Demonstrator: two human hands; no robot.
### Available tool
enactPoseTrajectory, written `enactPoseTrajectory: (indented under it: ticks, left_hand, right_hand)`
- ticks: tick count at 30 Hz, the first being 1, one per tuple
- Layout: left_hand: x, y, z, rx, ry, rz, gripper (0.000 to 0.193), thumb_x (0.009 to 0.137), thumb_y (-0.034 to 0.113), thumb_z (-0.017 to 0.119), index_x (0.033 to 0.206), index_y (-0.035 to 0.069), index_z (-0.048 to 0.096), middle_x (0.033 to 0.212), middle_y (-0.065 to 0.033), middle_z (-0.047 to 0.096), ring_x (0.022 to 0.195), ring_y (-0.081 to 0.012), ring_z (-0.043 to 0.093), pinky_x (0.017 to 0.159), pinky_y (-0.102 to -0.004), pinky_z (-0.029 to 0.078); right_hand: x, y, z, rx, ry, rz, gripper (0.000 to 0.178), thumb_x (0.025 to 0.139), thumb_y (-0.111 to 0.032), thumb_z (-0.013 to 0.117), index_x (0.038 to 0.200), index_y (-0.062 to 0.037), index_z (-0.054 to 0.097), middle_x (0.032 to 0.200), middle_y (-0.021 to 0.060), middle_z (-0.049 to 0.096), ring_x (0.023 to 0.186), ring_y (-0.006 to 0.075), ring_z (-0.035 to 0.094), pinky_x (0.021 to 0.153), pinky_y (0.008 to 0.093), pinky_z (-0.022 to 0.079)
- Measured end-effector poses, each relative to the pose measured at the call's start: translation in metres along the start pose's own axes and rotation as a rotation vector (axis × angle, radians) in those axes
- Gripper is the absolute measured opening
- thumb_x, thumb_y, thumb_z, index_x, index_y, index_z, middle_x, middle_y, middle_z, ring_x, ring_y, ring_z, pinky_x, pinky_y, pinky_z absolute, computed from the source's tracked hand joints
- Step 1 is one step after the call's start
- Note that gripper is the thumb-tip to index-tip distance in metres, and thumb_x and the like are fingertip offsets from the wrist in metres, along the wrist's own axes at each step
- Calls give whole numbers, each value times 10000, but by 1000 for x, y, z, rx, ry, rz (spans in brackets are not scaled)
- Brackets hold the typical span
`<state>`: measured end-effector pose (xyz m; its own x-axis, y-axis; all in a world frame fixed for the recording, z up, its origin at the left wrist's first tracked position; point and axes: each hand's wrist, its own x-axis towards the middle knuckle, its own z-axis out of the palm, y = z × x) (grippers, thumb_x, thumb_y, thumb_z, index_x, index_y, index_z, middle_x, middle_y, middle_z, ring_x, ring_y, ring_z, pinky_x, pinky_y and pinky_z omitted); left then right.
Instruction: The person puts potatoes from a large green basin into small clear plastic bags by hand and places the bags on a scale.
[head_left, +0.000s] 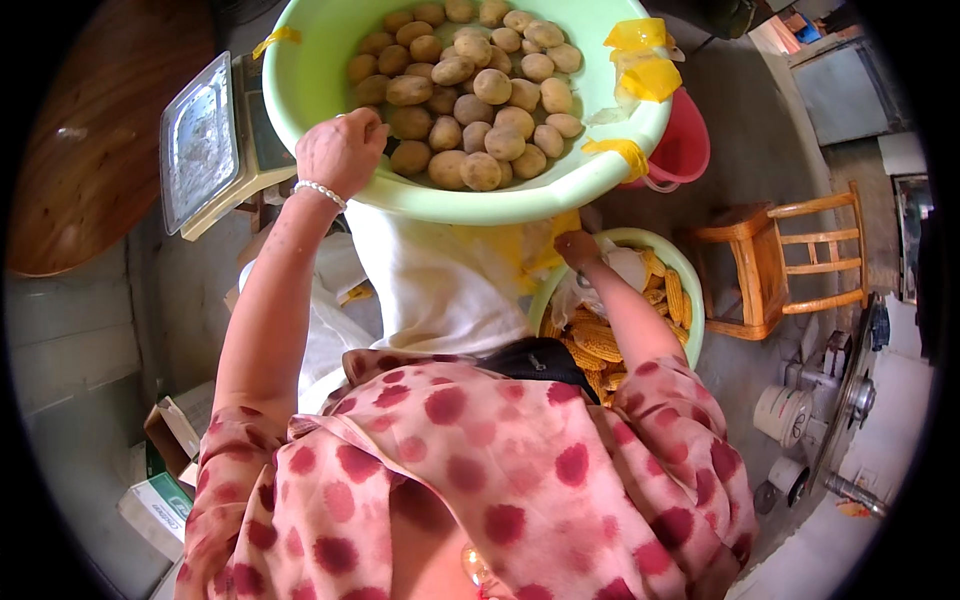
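A large pale green basin (470, 208) full of brown potatoes (475, 110) stands in front of me. My left hand (343, 150) is curled over its near left rim, the fingers closed beside the potatoes. Yellow tape (645, 78) is stuck on the rim in several spots. Below the basin's near edge, my right hand (577, 248) is closed next to some yellow material (545, 255); what its fingers hold, if anything, is hidden. Under my right forearm sits a second green basin (690, 270) with dried corn cobs (597, 340) and a whitish plastic bag (622, 268).
A scale (205, 150) with a metal plate stands left of the potatoes. A round wooden tabletop (100, 130) fills the upper left. Farther right are a red bucket (685, 140) and a wooden chair (760, 260). Cardboard boxes (160, 510) lie at lower left.
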<state>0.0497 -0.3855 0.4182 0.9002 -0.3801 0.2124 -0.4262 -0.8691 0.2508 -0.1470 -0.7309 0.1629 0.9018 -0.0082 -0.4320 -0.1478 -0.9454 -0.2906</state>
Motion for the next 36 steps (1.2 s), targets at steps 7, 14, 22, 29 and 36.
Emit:
enactPoseTrajectory:
  ticks: [7,14,22,29,36]
  left_hand:
    - [4,1,3,-4,0,5,163,790,294,570,767,149,641,696,-84,630,681,-282,609,626,-392,470]
    - [1,0,1,-23,28,-6,165,790,290,570,761,144,641,702,-91,631,678,-284,609,623,-393,470]
    - [-1,1,2,-31,36,3,180,801,284,556,762,128,638,703,-96,632,684,-291,609,626,-394,472]
    - [-3,-1,-1,-58,-6,-4,178,798,292,568,800,128,639,752,-94,644,725,-288,613,644,-397,479]
    - [-34,27,-34,-681,-27,619,660,672,281,765,1227,59,486,1237,-135,508,1174,-309,450,986,-392,361]
  right_hand:
    - [90,-16,46,706,100,481,413,834,-297,535,1181,-74,519,859,100,663,761,236,631,690,407,504]
    - [46,-41,5,1032,53,602,321,770,-291,633,960,-32,629,754,90,640,654,181,608,522,331,501]
    - [-34,-26,-6,901,192,101,237,807,-236,619,838,-8,674,733,52,650,650,132,606,575,264,487]
    - [-73,-85,-81,1098,28,-46,208,859,-169,562,777,10,630,585,30,576,532,101,545,515,237,450]
    - [-117,-167,-210,1203,-116,-418,247,889,-169,550,733,12,611,525,1,514,433,58,464,433,200,391]
